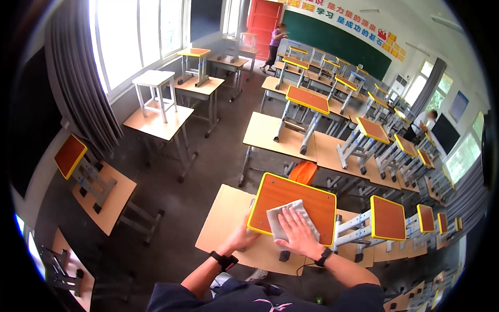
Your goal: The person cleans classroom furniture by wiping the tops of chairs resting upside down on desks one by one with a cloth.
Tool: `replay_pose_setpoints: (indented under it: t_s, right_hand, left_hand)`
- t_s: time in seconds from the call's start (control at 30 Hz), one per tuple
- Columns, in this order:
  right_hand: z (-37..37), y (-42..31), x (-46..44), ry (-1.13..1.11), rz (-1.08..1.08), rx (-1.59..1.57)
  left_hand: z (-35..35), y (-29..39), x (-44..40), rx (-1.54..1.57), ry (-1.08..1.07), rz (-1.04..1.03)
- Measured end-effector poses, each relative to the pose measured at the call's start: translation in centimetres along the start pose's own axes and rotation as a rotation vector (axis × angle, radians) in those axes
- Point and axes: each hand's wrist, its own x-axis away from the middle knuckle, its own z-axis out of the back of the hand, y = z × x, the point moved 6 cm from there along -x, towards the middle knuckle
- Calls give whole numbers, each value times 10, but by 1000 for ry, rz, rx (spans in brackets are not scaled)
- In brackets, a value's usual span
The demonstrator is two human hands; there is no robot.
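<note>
Right before me a stool with a brown wooden seat and yellow edging stands on a light wood desk. My right hand lies flat on a pale folded cloth, pressing it against the seat, fingers stretched out. At the seat's left side, my left hand grips the stool near its edge and leg; its fingertips are partly hidden by the seat. Both wrists carry dark bands.
Rows of desks bear more stools. An orange bag sits behind my stool. A white stool stands on a desk to the left. One person is near the red door, another at the right.
</note>
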Motion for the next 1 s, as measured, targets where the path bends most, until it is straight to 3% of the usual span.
replay_pose_setpoints:
  t_s: [0.03,0.17,0.23,0.33,0.43,0.6,1.0]
  right_hand:
    - [2,8,12,1,-15,-3]
    - [11,42,61,9,-89,17]
    - [12,61,86,8,-145,27]
    - [13,76,105,41,-180,-56]
    - [20,79,105,41,-175,-92]
    - [13,105,96,73,-166,-139]
    - [-16,179,29,-79,-186,-42]
  left_hand:
    - [-2,-17,2,-10,-6,100]
    - [-9,-40,5,-180,-43,176]
    - [-8,-37,2,-183,153,-11]
    - [-15,-25,-10,-159,190,-36]
    - [-13,-103,-9,-337,144,-50]
    - [-21,-90,13,-288,183,61]
    - [-22,-87,13,-308,206,106]
